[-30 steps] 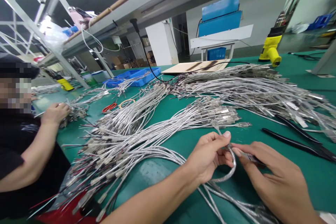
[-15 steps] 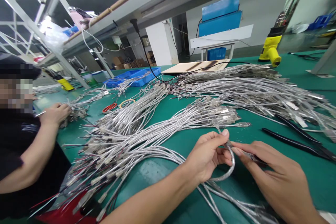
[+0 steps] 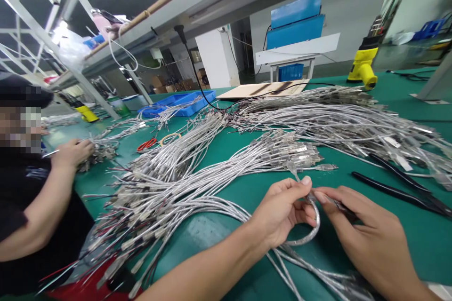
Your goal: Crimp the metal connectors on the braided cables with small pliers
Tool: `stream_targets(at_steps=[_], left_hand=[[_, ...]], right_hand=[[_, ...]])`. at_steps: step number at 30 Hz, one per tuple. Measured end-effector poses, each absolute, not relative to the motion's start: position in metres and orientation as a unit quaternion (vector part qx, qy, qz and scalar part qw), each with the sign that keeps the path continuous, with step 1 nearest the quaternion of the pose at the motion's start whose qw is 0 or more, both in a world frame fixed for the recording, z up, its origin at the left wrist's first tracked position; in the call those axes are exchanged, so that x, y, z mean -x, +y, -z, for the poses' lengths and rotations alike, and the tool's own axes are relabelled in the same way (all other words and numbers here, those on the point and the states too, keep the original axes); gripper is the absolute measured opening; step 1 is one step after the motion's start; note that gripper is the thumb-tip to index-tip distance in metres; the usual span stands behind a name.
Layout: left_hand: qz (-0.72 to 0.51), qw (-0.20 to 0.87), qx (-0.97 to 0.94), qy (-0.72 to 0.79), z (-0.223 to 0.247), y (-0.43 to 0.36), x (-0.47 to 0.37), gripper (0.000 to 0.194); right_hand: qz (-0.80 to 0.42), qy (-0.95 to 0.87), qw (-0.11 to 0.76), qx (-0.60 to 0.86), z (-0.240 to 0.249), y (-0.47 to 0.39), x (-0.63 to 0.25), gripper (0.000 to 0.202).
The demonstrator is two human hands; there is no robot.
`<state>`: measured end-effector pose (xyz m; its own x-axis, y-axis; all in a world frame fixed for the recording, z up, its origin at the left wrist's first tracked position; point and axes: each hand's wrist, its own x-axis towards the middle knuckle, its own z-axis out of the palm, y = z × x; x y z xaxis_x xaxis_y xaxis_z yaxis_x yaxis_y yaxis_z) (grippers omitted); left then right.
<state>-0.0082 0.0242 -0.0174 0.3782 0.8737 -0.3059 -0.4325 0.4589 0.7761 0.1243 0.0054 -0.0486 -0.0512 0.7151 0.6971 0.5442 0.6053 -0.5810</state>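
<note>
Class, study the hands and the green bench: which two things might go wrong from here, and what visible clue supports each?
The silvery, clear-jacketed cable curves tightly below the left hand's fingertips, so it might kink or spring loose if the grip slips. The black-handled pliers lie against the large pile of silvery cables, so a cable pulled from there could snag on a handle.

On the green table (image 3: 197, 233), red-handled scissors (image 3: 146, 145) lie beside a tan ring (image 3: 171, 135) and a yellow tool (image 3: 363, 63) stands upright.
</note>
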Motion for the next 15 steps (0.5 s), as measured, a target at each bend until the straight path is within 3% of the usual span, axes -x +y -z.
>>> stream_targets(at_steps=[15], left_hand=[[-0.432,0.765,-0.311,0.361,0.0128,0.025,0.0123,0.032]], right_hand=[[-0.131,-0.731,0.52,0.421,0.0447,0.0052,-0.128,0.018]])
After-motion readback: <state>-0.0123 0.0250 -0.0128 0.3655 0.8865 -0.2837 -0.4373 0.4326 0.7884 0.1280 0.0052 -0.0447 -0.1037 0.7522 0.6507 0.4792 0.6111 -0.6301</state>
